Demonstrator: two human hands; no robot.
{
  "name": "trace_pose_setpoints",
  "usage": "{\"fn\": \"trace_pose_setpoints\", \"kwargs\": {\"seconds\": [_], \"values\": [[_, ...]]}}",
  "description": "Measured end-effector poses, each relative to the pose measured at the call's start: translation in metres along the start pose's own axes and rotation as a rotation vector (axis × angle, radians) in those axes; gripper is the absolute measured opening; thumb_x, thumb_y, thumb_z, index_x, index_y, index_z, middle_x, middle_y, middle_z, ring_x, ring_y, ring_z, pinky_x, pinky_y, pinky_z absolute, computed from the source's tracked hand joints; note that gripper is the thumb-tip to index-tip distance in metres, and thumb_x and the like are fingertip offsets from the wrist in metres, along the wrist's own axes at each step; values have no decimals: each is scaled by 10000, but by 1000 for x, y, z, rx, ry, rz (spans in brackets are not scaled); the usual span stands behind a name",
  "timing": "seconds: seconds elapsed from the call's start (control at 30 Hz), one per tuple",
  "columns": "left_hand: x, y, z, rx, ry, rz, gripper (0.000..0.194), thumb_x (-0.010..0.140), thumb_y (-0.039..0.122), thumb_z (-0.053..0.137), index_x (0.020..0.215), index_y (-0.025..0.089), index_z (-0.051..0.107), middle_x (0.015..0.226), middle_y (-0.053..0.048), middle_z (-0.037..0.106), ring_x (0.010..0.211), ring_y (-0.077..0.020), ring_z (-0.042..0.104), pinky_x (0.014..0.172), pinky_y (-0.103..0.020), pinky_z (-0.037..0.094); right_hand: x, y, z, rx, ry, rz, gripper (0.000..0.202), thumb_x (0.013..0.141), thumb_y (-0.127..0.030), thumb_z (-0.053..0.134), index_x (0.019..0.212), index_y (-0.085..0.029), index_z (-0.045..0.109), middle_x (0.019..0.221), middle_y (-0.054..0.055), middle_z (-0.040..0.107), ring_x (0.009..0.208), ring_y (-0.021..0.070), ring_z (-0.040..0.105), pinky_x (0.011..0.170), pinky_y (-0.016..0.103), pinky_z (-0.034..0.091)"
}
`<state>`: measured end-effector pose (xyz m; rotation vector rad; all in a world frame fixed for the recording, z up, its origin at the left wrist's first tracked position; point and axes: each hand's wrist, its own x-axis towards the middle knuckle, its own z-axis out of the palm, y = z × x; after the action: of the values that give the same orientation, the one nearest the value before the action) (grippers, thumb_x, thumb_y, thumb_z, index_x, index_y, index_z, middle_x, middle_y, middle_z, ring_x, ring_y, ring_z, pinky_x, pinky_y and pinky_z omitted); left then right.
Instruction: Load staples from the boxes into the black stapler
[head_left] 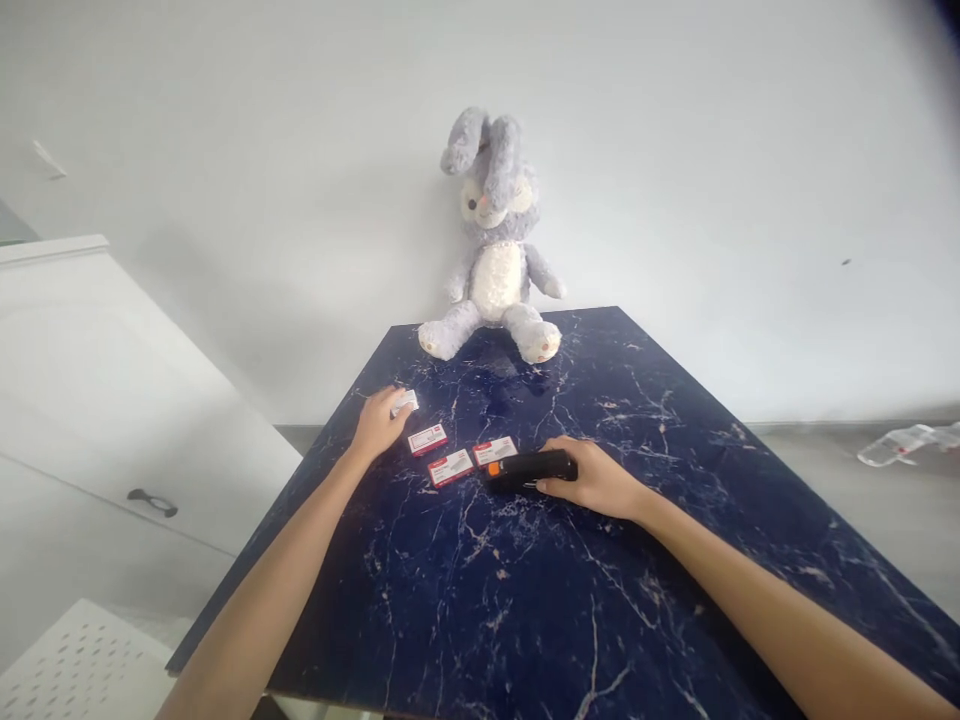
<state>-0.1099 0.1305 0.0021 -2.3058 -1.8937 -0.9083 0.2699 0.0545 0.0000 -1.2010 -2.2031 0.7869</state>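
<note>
My left hand point(381, 422) is closed on a small white box point(404, 403) near the table's left edge. Three red and white boxes lie close by: one point(427, 440) just below that hand, another point(450, 468) nearer to me, and a third point(495, 451) to the right. A black stapler-like tool point(529, 470) with an orange part at its left end is gripped by my right hand point(592, 478). Its left end is beside the third box and partly overlaps it in view.
The dark blue marbled table point(510, 620) reaches back to the wall. A grey plush rabbit point(499, 270) sits at its far edge. On the left stands a white cabinet point(97, 400), with a perforated white surface point(82, 660) below. Clear plastic items point(896, 445) lie at the far right.
</note>
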Motion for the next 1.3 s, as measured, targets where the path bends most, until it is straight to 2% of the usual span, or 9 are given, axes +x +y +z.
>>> {"fn": "trace_pose_setpoints", "kwargs": {"seconds": [0.13,0.37,0.5,0.63,0.7,0.87,0.97,1.17,1.3], "values": [[-13,14,2,83,-88,18,374,902,394,539,1206,194,629,1167,-113,703,1101,-285,632,977,-400,474,-1,-3,-2,3,19,-13,178,779,-367,705,870,-233,631,822,-5,684,749,187,629,669,273,428],[-108,61,-22,334,-183,-128,545,969,494,412,1414,183,459,945,-132,748,793,-298,716,684,-344,501,-4,-3,-1,30,16,-4,166,785,-357,700,853,-232,614,826,-11,673,718,170,618,642,258,413],[-134,85,-32,241,-250,-35,525,993,475,378,1444,210,422,1047,-112,736,830,-277,703,674,-336,502,-6,-2,0,16,21,-10,181,793,-373,695,879,-234,617,820,-11,670,711,170,616,636,257,413],[-118,99,-34,236,66,69,425,972,407,439,1288,162,583,1153,-163,659,1066,-323,620,927,-454,486,-7,-2,-3,-93,71,-35,220,788,-409,719,887,-240,617,813,-7,665,721,176,612,628,254,389],[-102,109,-31,176,147,166,351,964,353,463,1220,187,636,1221,-155,626,1167,-319,564,1011,-467,451,-6,-2,-3,-149,115,-14,242,782,-430,732,849,-239,600,777,-11,652,697,172,600,604,249,366],[-73,138,-12,8,-185,502,329,975,272,467,1234,270,671,1262,-78,669,1143,-276,590,1040,-488,435,-4,1,0,-178,246,55,313,812,-455,708,748,-229,501,748,-12,618,657,159,567,573,244,335],[-67,138,-3,-66,-230,458,330,985,270,462,1225,288,687,1253,-61,692,1143,-276,603,1036,-513,433,-3,4,-2,-176,211,45,289,816,-419,707,753,-230,497,752,-19,611,653,151,555,574,242,338],[-67,129,0,-103,-326,391,508,976,326,505,1479,296,442,1439,-54,567,1290,-275,525,1092,-492,413,-3,8,-9,-130,128,22,202,829,-377,689,803,-229,554,741,-29,614,636,141,557,587,245,366],[-63,130,1,-38,-331,396,424,990,316,460,1403,290,547,1433,-58,563,1278,-285,531,1084,-485,431,-3,8,-13,-113,108,23,173,815,-366,700,842,-232,595,773,-15,648,665,155,589,592,251,391]]}}
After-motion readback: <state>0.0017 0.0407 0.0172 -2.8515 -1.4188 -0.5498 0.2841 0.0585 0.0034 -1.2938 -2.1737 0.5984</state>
